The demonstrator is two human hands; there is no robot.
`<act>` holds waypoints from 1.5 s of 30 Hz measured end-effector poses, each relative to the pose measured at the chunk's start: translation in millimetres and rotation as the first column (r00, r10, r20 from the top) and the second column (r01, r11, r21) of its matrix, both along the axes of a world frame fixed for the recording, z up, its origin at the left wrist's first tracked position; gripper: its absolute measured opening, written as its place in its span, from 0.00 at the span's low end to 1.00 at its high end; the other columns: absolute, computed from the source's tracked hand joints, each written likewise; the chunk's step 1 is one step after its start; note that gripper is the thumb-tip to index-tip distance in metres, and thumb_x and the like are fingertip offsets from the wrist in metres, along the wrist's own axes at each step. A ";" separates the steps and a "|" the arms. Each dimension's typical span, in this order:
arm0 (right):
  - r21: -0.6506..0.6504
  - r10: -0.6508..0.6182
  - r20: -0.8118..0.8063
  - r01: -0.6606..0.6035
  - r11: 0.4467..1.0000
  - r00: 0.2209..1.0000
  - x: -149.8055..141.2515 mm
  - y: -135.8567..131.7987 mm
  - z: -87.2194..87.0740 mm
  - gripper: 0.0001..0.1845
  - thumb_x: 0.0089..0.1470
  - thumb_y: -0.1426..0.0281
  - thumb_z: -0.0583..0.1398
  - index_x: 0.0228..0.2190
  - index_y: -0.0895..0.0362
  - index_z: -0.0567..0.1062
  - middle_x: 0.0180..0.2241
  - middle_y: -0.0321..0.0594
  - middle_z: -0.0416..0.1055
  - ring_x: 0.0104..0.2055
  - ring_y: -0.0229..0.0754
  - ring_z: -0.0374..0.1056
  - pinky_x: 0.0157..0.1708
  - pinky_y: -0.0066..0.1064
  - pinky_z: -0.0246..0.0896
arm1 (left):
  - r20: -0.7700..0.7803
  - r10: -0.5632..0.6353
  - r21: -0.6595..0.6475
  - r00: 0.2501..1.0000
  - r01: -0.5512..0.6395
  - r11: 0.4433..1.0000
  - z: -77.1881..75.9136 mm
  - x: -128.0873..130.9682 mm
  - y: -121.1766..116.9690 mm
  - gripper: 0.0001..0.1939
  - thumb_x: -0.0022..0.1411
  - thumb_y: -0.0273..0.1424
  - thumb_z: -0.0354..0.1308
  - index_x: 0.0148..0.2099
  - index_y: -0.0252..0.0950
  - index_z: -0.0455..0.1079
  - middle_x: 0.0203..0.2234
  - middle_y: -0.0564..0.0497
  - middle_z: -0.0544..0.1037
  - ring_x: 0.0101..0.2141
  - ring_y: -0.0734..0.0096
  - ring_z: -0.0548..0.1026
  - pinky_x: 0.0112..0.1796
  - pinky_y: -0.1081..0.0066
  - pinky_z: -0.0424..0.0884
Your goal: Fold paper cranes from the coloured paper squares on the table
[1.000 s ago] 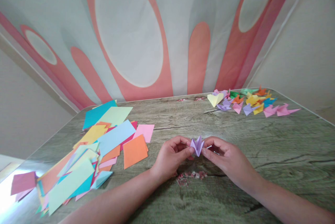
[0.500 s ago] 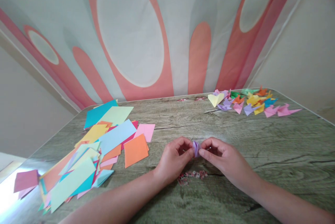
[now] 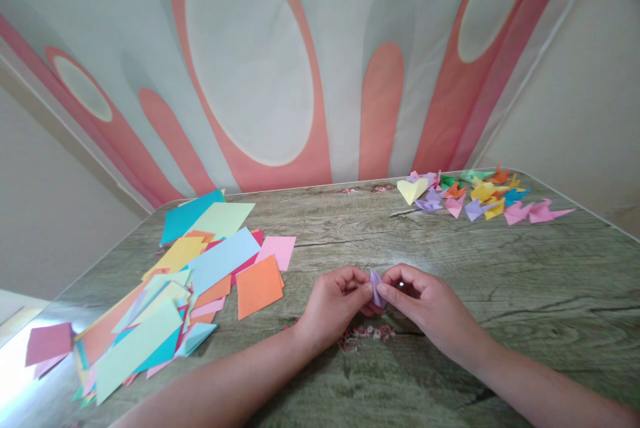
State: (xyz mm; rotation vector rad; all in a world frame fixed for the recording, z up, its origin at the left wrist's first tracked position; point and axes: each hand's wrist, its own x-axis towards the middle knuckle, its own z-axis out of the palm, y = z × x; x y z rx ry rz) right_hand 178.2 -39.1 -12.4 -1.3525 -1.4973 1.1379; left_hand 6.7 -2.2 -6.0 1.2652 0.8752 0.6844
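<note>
Between my two hands is a small folded piece of purple paper (image 3: 377,289), narrow and pointed at the top, held just above the table. My left hand (image 3: 340,298) pinches its left side between thumb and fingers. From the right, my right hand (image 3: 417,291) grips the other side, thumb in front. The fingertips cover part of its lower edges. Below the hands, a patch of small red and white flowers (image 3: 367,335) shows on the wood-patterned tabletop (image 3: 320,228).
At left lies a spread of loose coloured paper, including a light blue sheet (image 3: 225,261), an orange square (image 3: 259,287) and a pale green strip (image 3: 140,351). Several folded paper birds (image 3: 483,189) and a pale yellow paper heart (image 3: 413,191) stand at the far right. A printed backdrop (image 3: 340,81) rises behind.
The purple paper has turned slightly between my fingers and now shows a flatter, pointed face instead of open folds. Both hands stay in nearly the same place.
</note>
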 end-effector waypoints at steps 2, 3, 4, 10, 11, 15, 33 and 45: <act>0.010 -0.023 0.003 0.023 1.000 1.000 0.4 0.7 -2.3 0.11 0.56 0.61 0.59 0.29 0.55 0.73 0.29 0.34 0.71 0.32 0.38 0.68 0.33 0.28 0.61 | -0.006 0.007 -0.006 1.000 -0.007 1.000 -0.5 -0.1 1.1 0.13 0.57 0.37 0.62 0.35 0.30 0.70 0.24 0.49 0.78 0.25 0.74 0.74 0.29 0.74 0.71; 0.012 -0.035 -0.003 0.035 0.999 0.999 0.5 1.0 -3.3 0.10 0.56 0.61 0.60 0.31 0.55 0.73 0.30 0.34 0.71 0.32 0.38 0.68 0.33 0.28 0.61 | -0.013 0.007 0.002 1.000 -0.006 1.000 -0.5 -0.3 1.7 0.13 0.57 0.37 0.62 0.34 0.30 0.70 0.24 0.49 0.78 0.24 0.74 0.74 0.29 0.75 0.70; 0.002 -0.041 -0.016 0.041 0.999 0.999 0.6 1.2 -4.1 0.09 0.55 0.62 0.61 0.33 0.55 0.73 0.31 0.34 0.72 0.33 0.38 0.68 0.34 0.28 0.62 | -0.018 0.004 0.011 1.000 -0.004 1.000 -0.4 -0.5 2.4 0.13 0.57 0.37 0.63 0.34 0.30 0.71 0.23 0.50 0.77 0.24 0.74 0.74 0.29 0.75 0.70; -0.062 0.018 -0.076 -0.023 0.998 0.997 1.4 0.5 -4.2 0.10 0.56 0.61 0.60 0.33 0.55 0.73 0.29 0.34 0.73 0.32 0.38 0.69 0.34 0.28 0.62 | -0.017 -0.058 0.012 0.998 0.059 0.998 1.1 -3.7 4.5 0.16 0.57 0.40 0.62 0.33 0.29 0.71 0.24 0.48 0.77 0.26 0.73 0.75 0.30 0.74 0.71; -0.065 0.014 -0.079 -0.020 0.998 0.997 1.8 0.4 -3.9 0.11 0.56 0.60 0.60 0.32 0.56 0.73 0.28 0.34 0.73 0.31 0.38 0.69 0.34 0.28 0.62 | -0.016 -0.073 0.000 0.997 0.073 0.997 1.2 -4.0 4.4 0.16 0.57 0.40 0.61 0.34 0.29 0.71 0.25 0.48 0.78 0.26 0.72 0.75 0.30 0.74 0.71; -0.043 -0.038 -0.063 0.035 0.998 0.997 3.2 -0.2 -3.0 0.13 0.56 0.58 0.60 0.30 0.55 0.72 0.27 0.33 0.72 0.32 0.38 0.68 0.34 0.29 0.61 | -0.037 -0.100 -0.067 0.994 0.098 0.993 1.3 -3.0 3.1 0.17 0.52 0.39 0.66 0.37 0.30 0.70 0.25 0.48 0.78 0.27 0.71 0.76 0.31 0.73 0.71; 0.036 -0.050 0.100 0.047 0.998 0.994 -3.0 -4.8 8.0 0.09 0.56 0.63 0.60 0.29 0.54 0.76 0.29 0.34 0.73 0.32 0.39 0.68 0.32 0.28 0.59 | -0.470 0.073 0.460 0.879 0.174 0.871 8.2 -2.1 -5.8 0.04 0.54 0.26 0.54 0.27 0.34 0.66 0.19 0.58 0.68 0.23 0.79 0.63 0.25 0.79 0.58; 0.013 -0.053 0.039 0.052 0.999 0.998 3.6 -3.5 8.3 0.15 0.59 0.59 0.55 0.27 0.54 0.73 0.25 0.34 0.70 0.30 0.39 0.66 0.31 0.29 0.59 | -0.193 -0.213 0.000 0.958 0.217 0.976 7.3 0.6 -4.3 0.10 0.60 0.37 0.56 0.37 0.34 0.67 0.28 0.50 0.77 0.21 0.77 0.71 0.24 0.77 0.65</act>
